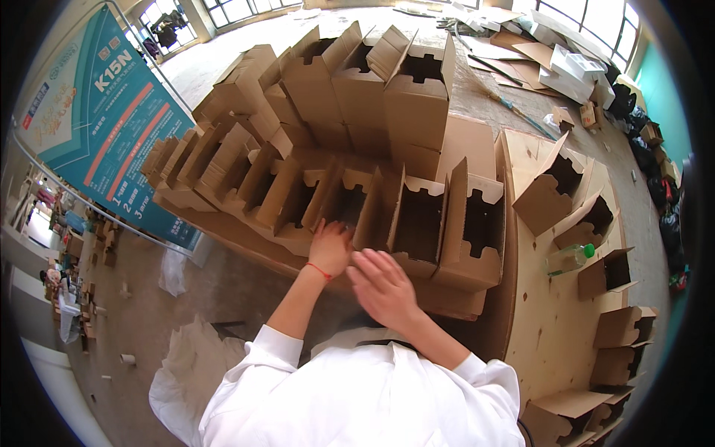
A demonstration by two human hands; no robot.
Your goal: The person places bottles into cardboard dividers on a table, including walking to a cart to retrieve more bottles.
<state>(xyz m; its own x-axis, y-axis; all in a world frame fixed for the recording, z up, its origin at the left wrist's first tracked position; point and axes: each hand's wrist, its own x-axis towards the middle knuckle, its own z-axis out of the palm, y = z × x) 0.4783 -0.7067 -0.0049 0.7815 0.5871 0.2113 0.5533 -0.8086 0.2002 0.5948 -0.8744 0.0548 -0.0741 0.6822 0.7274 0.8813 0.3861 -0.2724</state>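
I stand at a plywood table (547,328) crowded with open brown cardboard boxes (417,216), folded up and packed side by side in rows in front of me. To my right, a clear plastic bottle with a green cap (570,258) lies on the bare wood among a few separate small boxes (607,274).

Both arms reach forward, hands open.
Left hand (330,248) lies palm down, a red string at its wrist; right hand (383,287) hovers beside it, fingers spread.

head view | worn on head | looks steeply down | near | fisheye, edges bend
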